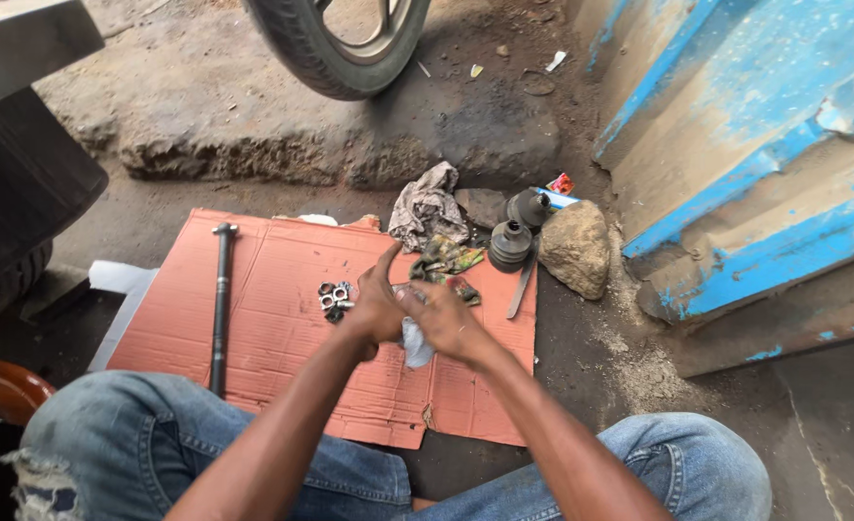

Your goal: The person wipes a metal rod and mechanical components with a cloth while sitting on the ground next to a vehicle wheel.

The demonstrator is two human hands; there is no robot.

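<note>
The person sits low over a flat sheet of reddish-brown corrugated cardboard (282, 318) spread on the dirt floor, knees in torn blue jeans at either side; both hands meet over its middle. The left hand (377, 304) is raised with the fingers curled and the thumb standing up; the right hand (443, 320) presses against it, fingers closed around a small pale, whitish scrap of cloth or plastic (414, 345) that hangs below the palms. Whether the left hand also pinches something small I cannot tell, since the fingers hide it.

The step in hand looks to me like wiping or cleaning a small part between the palms, though the part itself is out of sight.

Just left of the hands lies a little cluster of silvery metal nuts and rings (334, 298); well to the left lies a long dark steel axle rod (220, 304), lengthwise on the cardboard; beyond the hands sit a crumpled grey rag (427, 205), two black ribbed rubber boots (517, 232) and a rough tan stone (575, 247); a black tyre (330, 48) stands at the top.

Judging by this, any next handling calls for a firm pinch, so that nothing small drops into the dirt.
</note>
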